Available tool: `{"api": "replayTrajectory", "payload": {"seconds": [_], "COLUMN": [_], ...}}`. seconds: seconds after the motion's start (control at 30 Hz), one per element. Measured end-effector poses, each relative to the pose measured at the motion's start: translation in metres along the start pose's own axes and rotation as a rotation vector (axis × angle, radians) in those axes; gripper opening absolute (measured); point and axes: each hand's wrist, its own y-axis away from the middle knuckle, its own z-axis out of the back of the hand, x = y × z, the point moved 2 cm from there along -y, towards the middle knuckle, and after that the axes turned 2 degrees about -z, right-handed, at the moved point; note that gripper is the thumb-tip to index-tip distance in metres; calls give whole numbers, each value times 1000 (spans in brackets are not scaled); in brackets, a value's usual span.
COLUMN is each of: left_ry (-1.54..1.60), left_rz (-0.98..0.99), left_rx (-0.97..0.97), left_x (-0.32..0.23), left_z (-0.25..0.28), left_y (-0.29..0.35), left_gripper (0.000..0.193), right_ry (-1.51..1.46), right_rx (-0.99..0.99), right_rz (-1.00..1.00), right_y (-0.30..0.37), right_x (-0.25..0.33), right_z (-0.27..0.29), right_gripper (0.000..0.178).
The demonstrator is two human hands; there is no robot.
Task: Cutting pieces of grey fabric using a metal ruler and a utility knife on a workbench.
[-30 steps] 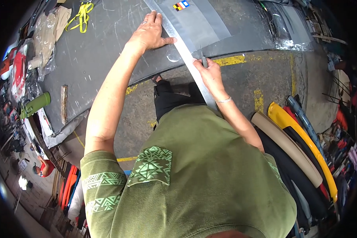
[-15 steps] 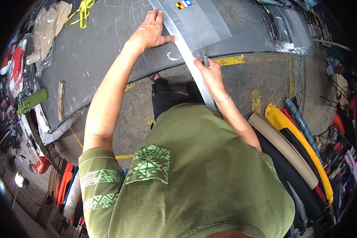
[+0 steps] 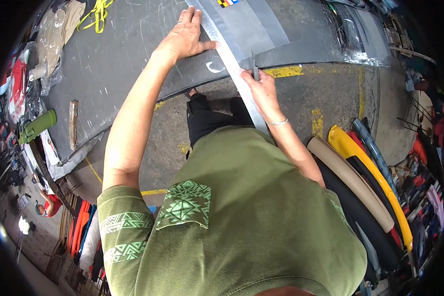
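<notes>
A long silver metal straightedge (image 3: pixel 228 56) runs from the table down past its near edge toward my body. Its upper part lies along the left side of a grey sheet of material (image 3: pixel 246 35) with lighter and darker bands and a small coloured patch. My left hand (image 3: pixel 184 39) lies flat at the straightedge, fingers stretched forward and thumb out across the metal. Beyond the table edge, my right hand (image 3: pixel 264 93) is closed around a utility knife (image 3: pixel 255 73), its thin blade pointing up toward the sheet. That hand's thumb side rests against the straightedge.
The dark, scratched table (image 3: pixel 128 59) carries a yellow strap (image 3: pixel 99 17), a worn wooden strip (image 3: pixel 73 126) and plastic-wrapped material (image 3: pixel 52 37). A green roll (image 3: pixel 38 126) sits at the left edge. Beige (image 3: pixel 352 185) and yellow rolls (image 3: pixel 372 187) stand at right. A person in red (image 3: pixel 50 204) is far left.
The view has shifted slightly, so the table and its things sit a little higher and further left. Both hands keep nearly the same places along the straightedge.
</notes>
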Motion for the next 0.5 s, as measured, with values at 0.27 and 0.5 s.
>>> {"api": "replayTrajectory", "payload": {"seconds": [0.27, 0.5], "left_ry": [-14, -57], "left_rz": [-21, 9], "left_rx": [-73, 11], "left_x": [4, -8], "left_z": [-9, 7], "left_y": [-3, 0], "left_gripper": [123, 118], "right_ry": [3, 350], "right_rx": [17, 16], "right_rz": [26, 136], "right_y": [0, 9], "right_x": [-1, 12], "right_z": [0, 25], "right_gripper": [16, 27]}}
